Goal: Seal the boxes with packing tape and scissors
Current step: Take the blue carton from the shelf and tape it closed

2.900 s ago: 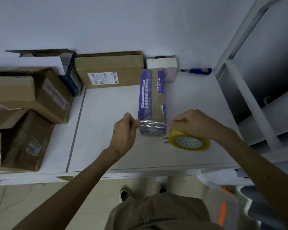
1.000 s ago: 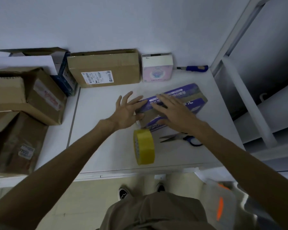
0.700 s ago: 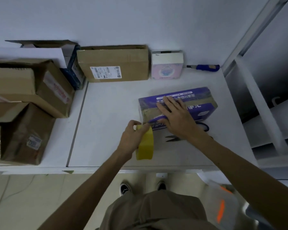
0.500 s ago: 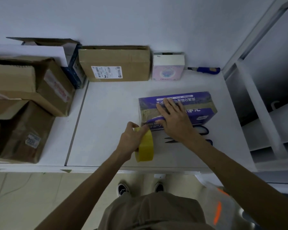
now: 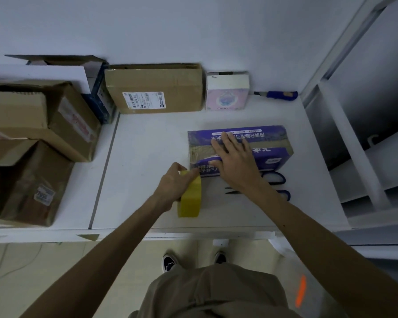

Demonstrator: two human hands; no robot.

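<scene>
A purple box [image 5: 269,145] with a brown tape strip along its top lies crosswise on the white table [image 5: 147,143]. My right hand [image 5: 234,159] rests flat on the box's top and front edge, fingers spread. My left hand [image 5: 174,187] grips the yellow tape roll [image 5: 190,196], which stands on its edge just in front of the box's left corner. Blue-handled scissors [image 5: 271,185] lie on the table in front of the box, partly hidden under my right forearm.
A brown carton with a label [image 5: 154,88] and a small white-and-pink box [image 5: 226,90] stand against the back wall. A blue-handled cutter [image 5: 278,95] lies at the back right. Several cartons [image 5: 39,125] crowd the left side. A white shelf frame [image 5: 354,134] borders the right.
The purple box was turned from lengthwise to crosswise. The scissors were set down. My left hand took hold of the standing tape roll, and my right hand pressed onto the box.
</scene>
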